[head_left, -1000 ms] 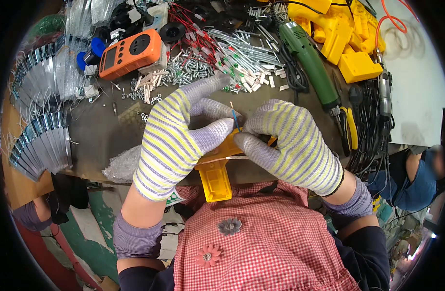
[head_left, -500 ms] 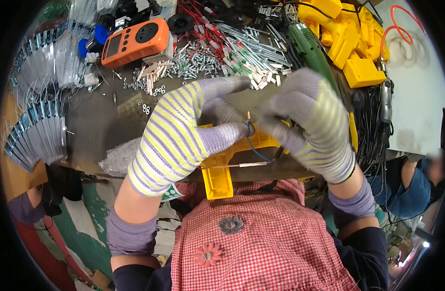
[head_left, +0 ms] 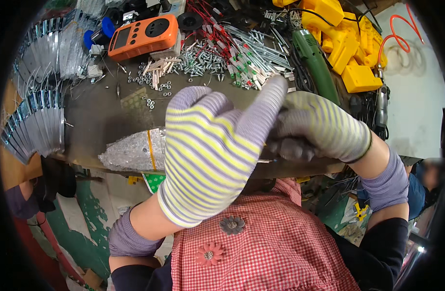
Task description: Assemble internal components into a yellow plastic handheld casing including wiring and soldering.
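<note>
My left hand (head_left: 212,150), in a striped glove, is bent over the middle of the near table edge. Its fingers curl away from view, and the thumb points up and right across my right hand's fingers. My right hand (head_left: 324,128) comes in from the right, its dark-palmed fingers curled close against the left. Whatever either hand grips is hidden behind the gloves. Just below the fingers, a short piece of pale sleeved wire (head_left: 265,161) pokes out. The yellow plastic housing is covered by my left hand.
Clear bubble wrap (head_left: 130,153) lies left of my hand. Beyond are loose screws (head_left: 200,58), nuts, an orange meter (head_left: 142,36), and a green power tool (head_left: 314,63). Yellow housings (head_left: 360,77) are piled at far right; metal strips (head_left: 36,121) fan out at left.
My left hand has moved right and turned, now covering the yellow housing and the blue wire. My right hand has rolled over and dropped closer to it. The view has shifted slightly.
</note>
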A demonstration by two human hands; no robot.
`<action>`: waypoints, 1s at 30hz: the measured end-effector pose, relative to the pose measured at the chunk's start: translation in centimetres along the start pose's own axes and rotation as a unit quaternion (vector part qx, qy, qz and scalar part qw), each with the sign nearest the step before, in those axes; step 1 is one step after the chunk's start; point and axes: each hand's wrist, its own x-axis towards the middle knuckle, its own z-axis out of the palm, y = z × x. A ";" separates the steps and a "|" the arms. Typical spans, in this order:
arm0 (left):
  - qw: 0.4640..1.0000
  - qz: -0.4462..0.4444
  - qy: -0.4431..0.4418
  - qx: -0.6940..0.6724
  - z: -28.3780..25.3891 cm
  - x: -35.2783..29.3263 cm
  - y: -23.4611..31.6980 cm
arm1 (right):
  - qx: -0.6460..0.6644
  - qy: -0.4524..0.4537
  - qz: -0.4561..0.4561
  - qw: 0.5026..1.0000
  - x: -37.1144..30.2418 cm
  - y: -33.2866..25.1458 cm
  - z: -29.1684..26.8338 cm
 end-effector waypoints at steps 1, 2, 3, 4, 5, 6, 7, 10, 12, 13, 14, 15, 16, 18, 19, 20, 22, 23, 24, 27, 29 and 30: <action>0.998 -0.031 0.003 -0.048 0.2 -0.1 -0.3 | 0.161 -0.053 0.258 0.951 -0.3 -1.5 -0.1; 0.996 -0.052 0.004 -0.074 0.3 -0.4 -0.8 | -0.036 0.004 0.084 0.996 -1.2 -1.1 0.2; 0.996 -0.049 0.006 -0.078 0.4 -0.1 -0.9 | -0.038 0.007 0.087 0.995 -1.6 -0.1 0.2; 0.994 -0.043 0.010 -0.097 0.3 0.0 -1.0 | -0.229 0.114 -0.096 0.962 -1.6 1.1 0.6; 0.992 -0.038 0.015 -0.116 0.2 0.1 -1.0 | -0.402 0.211 -0.271 0.849 -1.6 1.8 0.8; 0.992 -0.051 0.011 -0.117 0.3 0.0 -0.9 | -0.436 0.221 -0.311 0.815 -1.4 1.9 0.9; 0.992 -0.050 0.011 -0.116 0.2 0.0 -0.9 | -0.436 0.222 -0.311 0.815 -1.3 1.7 1.1; 0.992 -0.044 0.011 -0.119 0.1 0.1 -0.7 | -0.420 0.154 -0.239 0.862 -1.4 2.1 1.4; 0.998 -0.031 0.018 -0.053 0.0 0.1 -0.2 | -0.303 0.142 -0.274 0.902 -0.1 3.3 1.6; 0.998 -0.031 0.018 -0.053 0.0 0.1 -0.2 | -0.181 0.125 -0.304 0.927 0.3 3.4 1.6; 0.998 -0.030 0.017 -0.057 0.1 0.1 -0.2 | -0.175 0.052 -0.220 0.958 -0.4 2.7 0.7; 0.997 -0.034 0.017 -0.061 0.1 0.0 -0.3 | -0.174 0.048 -0.222 0.958 -0.5 0.7 0.1; 0.997 -0.042 0.019 -0.056 0.2 -0.2 -0.6 | -0.029 0.020 0.009 0.999 -0.5 -1.7 -0.2; 0.992 -0.060 0.012 -0.108 0.2 -0.1 -0.8 | -0.109 0.142 -0.112 0.977 -1.9 1.2 0.8; 0.992 -0.058 0.012 -0.108 0.1 0.1 -0.8 | -0.111 0.144 -0.112 0.977 -1.8 1.5 0.9; 0.991 -0.069 0.001 -0.116 -0.1 0.2 -0.6 | -0.247 0.198 -0.189 0.930 -1.6 1.5 0.9; 0.989 -0.078 -0.010 -0.122 -0.1 0.2 -0.7 | -0.421 0.240 -0.292 0.825 -1.0 1.4 1.1; 0.990 -0.070 0.001 -0.125 0.1 0.0 -0.8 | -0.422 0.243 -0.292 0.824 -0.9 1.4 1.2; 0.990 -0.061 0.011 -0.129 0.1 0.0 -0.8 | -0.421 0.203 -0.264 0.844 -0.9 1.3 1.4; 0.993 -0.058 0.002 -0.106 0.0 0.0 -0.5 | -0.206 0.196 -0.296 0.912 0.1 2.8 1.7; 0.994 -0.046 0.009 -0.098 0.1 -0.2 -0.7 | 0.120 -0.049 -0.014 0.992 -0.5 2.1 0.6; 0.994 -0.044 0.013 -0.095 0.0 -0.2 -0.7 | 0.119 -0.051 -0.014 0.992 -0.8 1.9 0.5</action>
